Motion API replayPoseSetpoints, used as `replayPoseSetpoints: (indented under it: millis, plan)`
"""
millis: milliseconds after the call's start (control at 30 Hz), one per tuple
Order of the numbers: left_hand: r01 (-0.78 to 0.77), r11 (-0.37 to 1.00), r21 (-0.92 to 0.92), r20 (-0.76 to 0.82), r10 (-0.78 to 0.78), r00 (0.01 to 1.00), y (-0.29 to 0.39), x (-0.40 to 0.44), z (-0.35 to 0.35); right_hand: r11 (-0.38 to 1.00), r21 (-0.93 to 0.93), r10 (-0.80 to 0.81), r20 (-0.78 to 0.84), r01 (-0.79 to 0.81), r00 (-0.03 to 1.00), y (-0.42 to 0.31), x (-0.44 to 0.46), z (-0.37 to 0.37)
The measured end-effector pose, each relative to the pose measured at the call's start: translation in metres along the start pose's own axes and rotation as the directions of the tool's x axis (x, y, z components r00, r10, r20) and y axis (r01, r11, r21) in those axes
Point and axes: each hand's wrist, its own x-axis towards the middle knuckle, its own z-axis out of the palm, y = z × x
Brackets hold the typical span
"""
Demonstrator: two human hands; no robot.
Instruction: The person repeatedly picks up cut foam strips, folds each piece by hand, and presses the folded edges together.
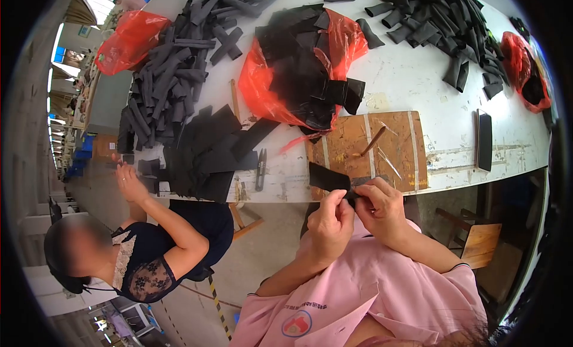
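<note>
Our left hand point(328, 226) and right hand point(382, 208) meet on a dark piece point(329, 177) at the near edge of the surface point(456, 121).

Left of our fingers, flat dark pieces point(230, 147) lie overlapping, and snips point(261, 171) rest closer in, probably kept within easy reach. Beyond the fingertips, a red bag point(255, 78) seems to keep more material gathered. The piece we hold juts leftward from our fingers, its right end pinched from both sides, likely to control a small edge; the wooden board point(343, 138) beyond presumably shields the surface. Our left fingers are clamped on the piece, curled, forearm slanting in from the left; our right fingers pinch just beside them, bent, forearm coming from the right.
</note>
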Motion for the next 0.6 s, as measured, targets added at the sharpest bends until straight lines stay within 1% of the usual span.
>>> replayPoseSetpoints:
  millis: [33,67,100,133,167,200,233,267,300,333,367,400,433,467,500,533,567,600]
  plan:
    - [0.151,0.969,-0.196,0.008,-0.153,0.988,-0.006,-0.005,0.005,0.999,-0.039,0.021,-0.027,-0.022,0.999,0.003,0.0,0.003]
    - [0.354,0.846,-0.398,0.112,-0.339,0.934,-0.012,-0.005,0.005,0.996,-0.079,0.043,-0.056,-0.047,0.998,0.006,0.001,0.004]
    - [0.533,0.641,-0.552,0.254,-0.479,0.84,-0.013,0.002,0.0,0.997,-0.064,0.04,-0.053,-0.043,0.998,0.008,0.003,0.003]
    - [0.67,0.375,-0.64,0.419,-0.561,0.714,-0.014,0.006,-0.004,0.971,0.164,0.175,0.023,-0.177,0.984,0.01,0.004,0.0]
    - [0.675,0.163,-0.72,0.546,-0.467,0.695,-0.019,0.009,-0.007,0.876,0.37,0.283,0.127,-0.31,0.951,0.014,0.006,-0.003]
    - [0.692,0.106,-0.714,0.594,-0.431,0.679,-0.016,0.014,-0.011,0.719,0.54,0.359,0.25,-0.438,0.899,0.017,0.008,-0.006]
    - [0.711,0.05,-0.701,0.641,-0.392,0.659,-0.007,0.02,-0.016,0.509,0.661,0.399,0.386,-0.551,0.832,0.018,0.008,-0.008]
    - [0.731,-0.005,-0.683,0.686,-0.348,0.639,-0.003,0.024,-0.019,0.378,0.716,0.391,0.451,-0.587,0.802,0.019,0.008,-0.009]
    - [0.738,0.162,-0.655,0.63,-0.422,0.651,-0.007,0.019,-0.014,0.239,0.751,0.373,0.513,-0.615,0.773,0.02,0.008,-0.009]
    - [0.687,0.329,-0.648,0.524,-0.462,0.716,-0.009,0.017,-0.009,0.096,0.765,0.345,0.575,-0.637,0.742,0.021,0.007,-0.01]
    - [0.621,0.49,-0.612,0.408,-0.477,0.778,-0.009,0.016,-0.005,0.072,0.742,0.305,0.62,-0.667,0.723,0.025,0.005,-0.008]
    - [0.543,0.639,-0.545,0.287,-0.466,0.837,-0.008,0.016,0.0,0.138,0.733,0.3,0.61,-0.666,0.733,0.024,0.007,-0.009]
    - [0.456,0.755,-0.472,0.154,-0.439,0.885,-0.005,0.014,0.006,0.201,0.72,0.295,0.602,-0.664,0.742,0.023,0.008,-0.01]
    - [0.297,0.875,-0.382,0.041,-0.306,0.951,-0.007,0.015,0.007,0.263,0.702,0.291,0.597,-0.662,0.748,0.022,0.009,-0.011]
    - [0.13,0.955,-0.268,-0.055,-0.15,0.987,-0.011,0.016,0.01,0.391,0.67,0.285,0.564,-0.631,0.775,0.019,0.011,-0.013]
    - [-0.038,0.99,-0.137,-0.126,0.021,0.992,-0.015,0.016,0.014,0.418,0.669,0.3,0.537,-0.615,0.789,0.018,0.011,-0.012]
    - [0.024,0.993,-0.113,-0.003,-0.025,1.0,-0.018,0.01,0.009,0.445,0.668,0.316,0.507,-0.597,0.802,0.019,0.011,-0.01]
    - [0.185,0.915,-0.358,0.098,-0.161,0.982,-0.018,0.01,0.008,0.469,0.665,0.333,0.477,-0.582,0.813,0.021,0.009,-0.008]
